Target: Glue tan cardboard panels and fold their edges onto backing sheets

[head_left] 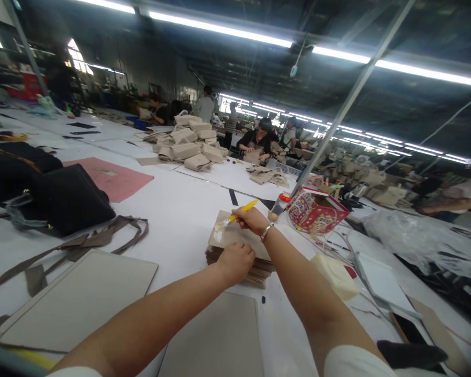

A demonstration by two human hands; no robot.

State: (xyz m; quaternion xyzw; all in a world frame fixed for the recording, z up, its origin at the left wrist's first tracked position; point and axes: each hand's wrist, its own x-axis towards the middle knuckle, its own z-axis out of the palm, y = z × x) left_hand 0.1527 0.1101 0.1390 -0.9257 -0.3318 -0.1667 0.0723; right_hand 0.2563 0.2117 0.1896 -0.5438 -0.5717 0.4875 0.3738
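A stack of beige panels stands on the white table in front of me. My right hand pinches a yellow-handled brush, its bristles touching the top panel near the far left corner. A whitish wet smear shows there. My left hand is closed at the near side of the stack, its curled fingers pressing on the top; their tips are partly hidden. Below my forearms lies a larger flat beige panel, and another beige panel lies to the left.
A red-lidded jar and a red patterned box stand right of the stack. Black bags, straps and a pink sheet lie left. Farther back are piled beige bags and a seated co-worker.
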